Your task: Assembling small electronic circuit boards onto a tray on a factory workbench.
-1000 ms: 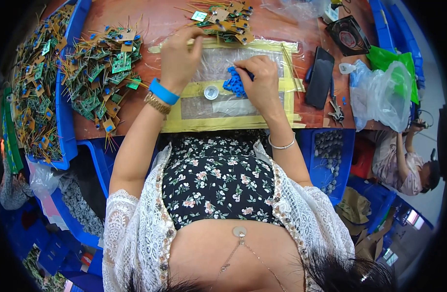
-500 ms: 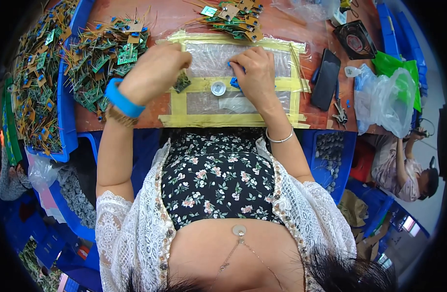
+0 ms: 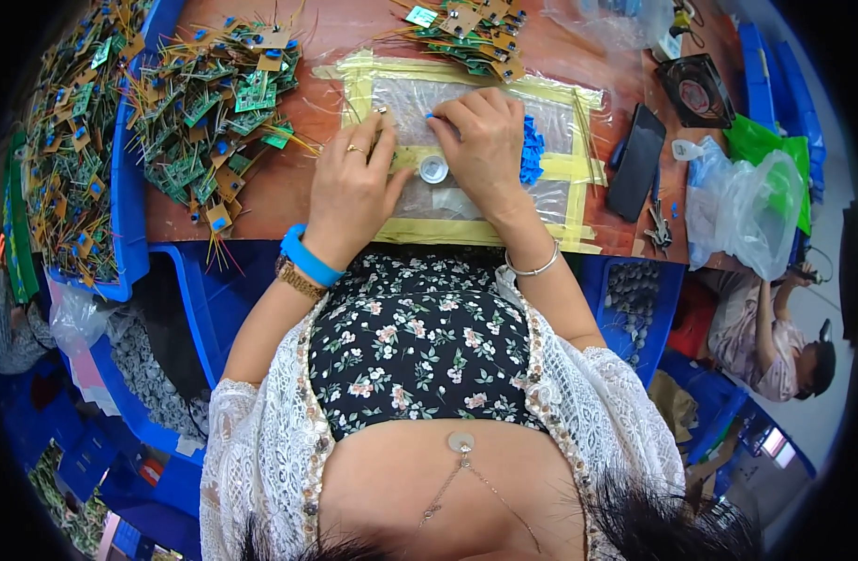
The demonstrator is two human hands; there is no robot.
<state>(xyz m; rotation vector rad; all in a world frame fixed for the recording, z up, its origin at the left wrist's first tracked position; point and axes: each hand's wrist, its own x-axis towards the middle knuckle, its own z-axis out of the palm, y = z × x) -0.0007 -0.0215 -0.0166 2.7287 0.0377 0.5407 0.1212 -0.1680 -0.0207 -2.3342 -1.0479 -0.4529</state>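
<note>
My left hand [image 3: 351,182], with a ring, a blue band and a watch, rests over the taped plastic sheet [image 3: 405,96]. Its fingers are closed round a small circuit board, mostly hidden beneath them; a small metallic part shows at the fingertips. Facing it, my right hand [image 3: 485,140] pinches a tiny blue part [image 3: 431,116] between thumb and forefinger. Beside that hand lies a heap of small blue parts [image 3: 532,154], partly covered by it. Between both hands sits a small round white cup [image 3: 433,169].
Wired circuit boards are heaped on the left of the table [image 3: 209,122], in the blue bin [image 3: 131,206] beyond, and at the back [image 3: 471,33]. On the right are a phone [image 3: 636,161], a fan [image 3: 694,91], keys [image 3: 659,227] and plastic bags [image 3: 761,206]. Another person [image 3: 775,337] is farther right.
My left hand has come down onto the sheet, nearer the table edge, with the circuit board now mostly hidden. My right hand has shifted slightly, uncovering more blue parts.
</note>
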